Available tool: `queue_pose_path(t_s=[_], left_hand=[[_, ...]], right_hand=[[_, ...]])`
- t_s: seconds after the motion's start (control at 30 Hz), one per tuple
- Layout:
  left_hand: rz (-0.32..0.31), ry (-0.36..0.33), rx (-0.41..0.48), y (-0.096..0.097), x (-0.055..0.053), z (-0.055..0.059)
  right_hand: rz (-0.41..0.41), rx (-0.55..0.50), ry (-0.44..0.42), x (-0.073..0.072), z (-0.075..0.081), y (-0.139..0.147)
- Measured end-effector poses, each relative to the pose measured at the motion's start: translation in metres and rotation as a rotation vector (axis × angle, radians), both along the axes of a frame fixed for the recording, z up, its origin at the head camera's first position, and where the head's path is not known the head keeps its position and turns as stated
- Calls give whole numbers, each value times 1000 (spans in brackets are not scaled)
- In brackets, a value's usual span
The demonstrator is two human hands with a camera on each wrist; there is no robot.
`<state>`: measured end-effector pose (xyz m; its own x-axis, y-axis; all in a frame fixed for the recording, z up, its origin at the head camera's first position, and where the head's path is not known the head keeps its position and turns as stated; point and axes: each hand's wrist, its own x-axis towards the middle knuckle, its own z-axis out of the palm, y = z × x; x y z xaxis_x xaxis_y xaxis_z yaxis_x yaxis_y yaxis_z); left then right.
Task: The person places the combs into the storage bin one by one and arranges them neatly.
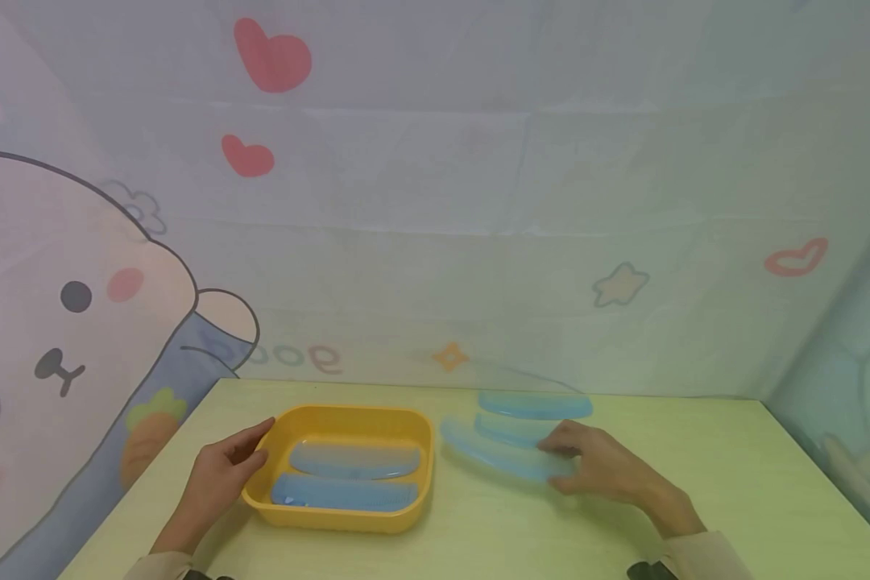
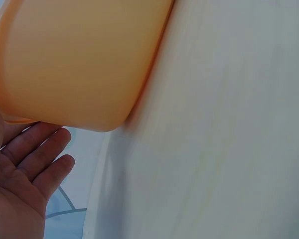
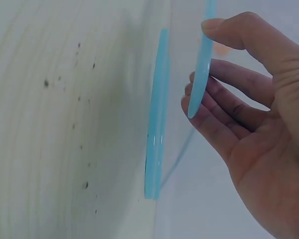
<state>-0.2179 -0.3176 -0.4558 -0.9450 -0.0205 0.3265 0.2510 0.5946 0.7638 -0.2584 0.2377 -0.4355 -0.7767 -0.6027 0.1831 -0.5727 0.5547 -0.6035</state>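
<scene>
My right hand (image 1: pixel 609 467) pinches one end of a light-blue translucent comb (image 1: pixel 500 457) between thumb and fingers; it is blurred in the head view. In the right wrist view the held comb (image 3: pixel 202 74) shows edge-on, over the lying combs (image 3: pixel 157 119). Behind it on the table are a curved comb (image 1: pixel 536 405) and another comb (image 1: pixel 507 431), partly covered by the hand. My left hand (image 1: pixel 221 475) grips the left rim of a yellow plastic basket (image 1: pixel 341 522). Inside lie a curved comb (image 1: pixel 355 461) and a straighter comb (image 1: pixel 344 493), side by side.
The pale wooden table (image 1: pixel 493 532) ends at a cloth backdrop (image 1: pixel 420 266) printed with hearts, a star and a cartoon bear. Another cloth (image 1: pixel 863 403) hangs along the right side. The back comb lies close to the backdrop.
</scene>
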Motion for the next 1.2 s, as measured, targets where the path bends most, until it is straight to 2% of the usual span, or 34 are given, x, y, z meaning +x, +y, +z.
queue_pose_path(t_s=[0.27, 0.47, 0.63, 0.9, 1.2], left_hand=[[-5, -5, 1, 0, -2, -1], [0, -16, 14, -1, -3, -2], [-8, -13, 35, -1, -2, -3], [-2, -14, 23, 0, -4, -1], [7, -14, 9, 0, -5, -2]], right_hand=[[-18, -30, 56, 2, 8, -19], [9, -70, 75, 2, 14, -38], [28, -51, 95, -2, 21, -58], [55, -10, 140, -10, 35, -93], [120, 56, 193, -17, 44, -128]])
